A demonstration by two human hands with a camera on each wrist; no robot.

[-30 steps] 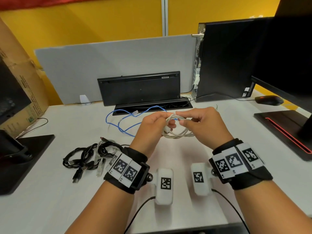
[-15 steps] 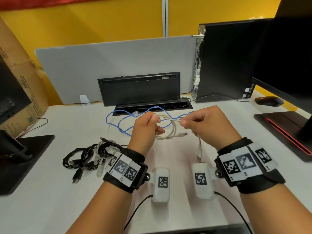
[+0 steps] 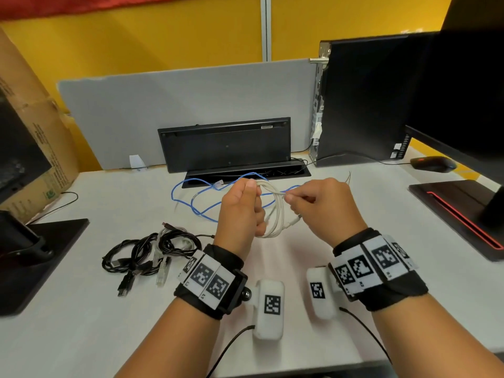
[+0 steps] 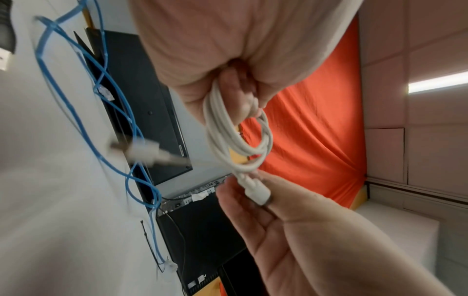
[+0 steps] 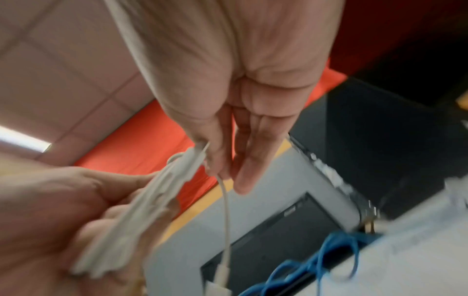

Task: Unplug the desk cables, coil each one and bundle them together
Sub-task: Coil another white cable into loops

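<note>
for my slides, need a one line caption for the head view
Left hand holds a white cable coil as right hand pinches its end above the desk.

White desk (image 3: 81,336) carries blue cable (image 3: 185,197), black cable bundle (image 3: 141,255), upended keyboard (image 3: 226,143), mouse (image 3: 432,164).

coiled cable (image 3: 275,214): off-white
loose cable (image 3: 196,197) behind coiled cable: blue
cable bundle (image 3: 152,252) left of coiled cable: black, some grey
wrist bands (image 3: 210,276): black, black-and-white square markers
desk (image 3: 81,309): white
wall (image 3: 163,36): yellow
monitor base (image 3: 458,214) right of coiled cable: black, red stripe
</note>
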